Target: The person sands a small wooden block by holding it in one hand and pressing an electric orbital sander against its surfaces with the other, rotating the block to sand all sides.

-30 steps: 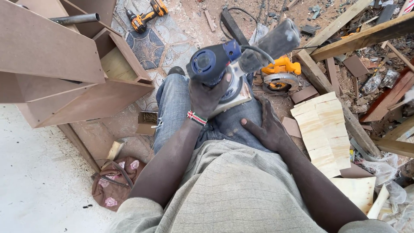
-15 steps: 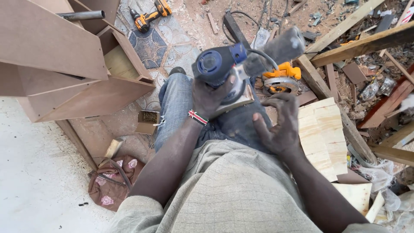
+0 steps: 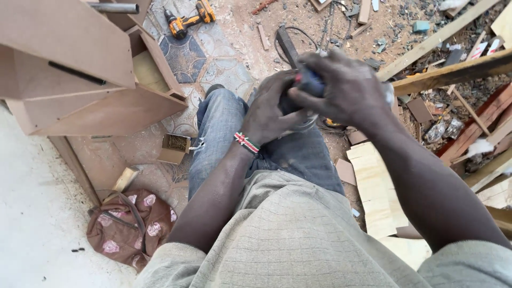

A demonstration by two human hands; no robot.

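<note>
Head view: both hands closed on power tool above lap. Left hand (image 3: 274, 109) grips body; right hand (image 3: 344, 88) covers blue top (image 3: 308, 82). Tool (image 3: 298, 101) mostly hidden. Risk: slip onto jeans (image 3: 218, 133), cord (image 3: 288, 32) snagging on scrap.

A woodworking workshop: board cabinet carcass (image 3: 69, 69), cordless drill (image 3: 186, 21), offcuts (image 3: 373, 186) and sawdust on the floor.

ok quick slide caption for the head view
Seated person grips a blue power tool over their lap with both left hand and right hand.
</note>
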